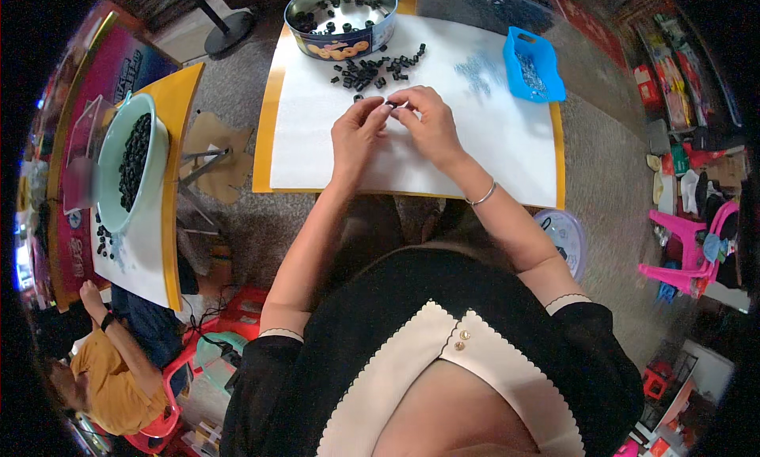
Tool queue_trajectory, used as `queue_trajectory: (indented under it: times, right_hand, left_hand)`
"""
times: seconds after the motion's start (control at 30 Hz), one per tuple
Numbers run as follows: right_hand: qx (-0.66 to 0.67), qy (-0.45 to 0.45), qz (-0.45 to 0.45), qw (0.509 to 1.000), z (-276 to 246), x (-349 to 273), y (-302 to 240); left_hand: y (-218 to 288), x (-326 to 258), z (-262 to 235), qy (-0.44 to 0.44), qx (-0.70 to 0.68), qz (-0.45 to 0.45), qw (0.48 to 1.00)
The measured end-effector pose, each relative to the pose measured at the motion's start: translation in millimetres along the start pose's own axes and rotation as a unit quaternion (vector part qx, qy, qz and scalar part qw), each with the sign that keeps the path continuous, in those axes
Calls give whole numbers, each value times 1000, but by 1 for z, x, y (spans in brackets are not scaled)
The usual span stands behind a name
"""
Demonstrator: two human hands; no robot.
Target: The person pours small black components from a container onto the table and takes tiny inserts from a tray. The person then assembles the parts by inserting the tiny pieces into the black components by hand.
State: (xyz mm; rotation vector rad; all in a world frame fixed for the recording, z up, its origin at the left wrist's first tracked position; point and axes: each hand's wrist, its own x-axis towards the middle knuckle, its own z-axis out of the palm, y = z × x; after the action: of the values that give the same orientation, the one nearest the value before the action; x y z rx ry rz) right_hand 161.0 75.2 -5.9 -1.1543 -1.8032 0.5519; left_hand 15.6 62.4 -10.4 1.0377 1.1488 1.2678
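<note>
Over the white-topped table (309, 140), my two hands meet fingertip to fingertip. My left hand (356, 134) and my right hand (427, 123) pinch a small black part (391, 104) between them; its exact kind is too small to make out. Just beyond the fingers lies a loose pile of small black cylindrical parts (366, 75). Behind the pile stands an oval tin (340, 45), with more of these black parts inside. To the right, a blue plastic tray (513, 83) holds many tiny shiny pieces, and a thin scatter of similar pieces (475, 73) lies beside it.
On a second table (150, 263) at left, a pale green basin (160, 152) is heaped with black parts. A person in a mustard top (119, 378) sits there. A pink plastic stool (681, 247) is at right, and a round lidded tub (566, 239) stands below my table's edge.
</note>
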Motion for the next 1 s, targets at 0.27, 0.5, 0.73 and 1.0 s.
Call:
queue_trajectory:
  times: [0.27, 0.5, 0.73, 1.0]
  right_hand:
    - [103, 53, 87, 989, -25, -29, -17]
    - [-101, 147, 122, 976, -78, -52, 27]
    - [-206, 61, 22, 976, -57, -46, 27]
    - [-208, 5, 43, 977, -53, -47, 25]
  left_hand:
    - [-9, -8, 3, -58, -220, -134, 964]
    - [-6, -14, -2, -28, -235, -124, 964]
    - [-19, -14, -6, -37, -208, -120, 970]
    - [-24, -21, 16, -86, -196, -117, 970]
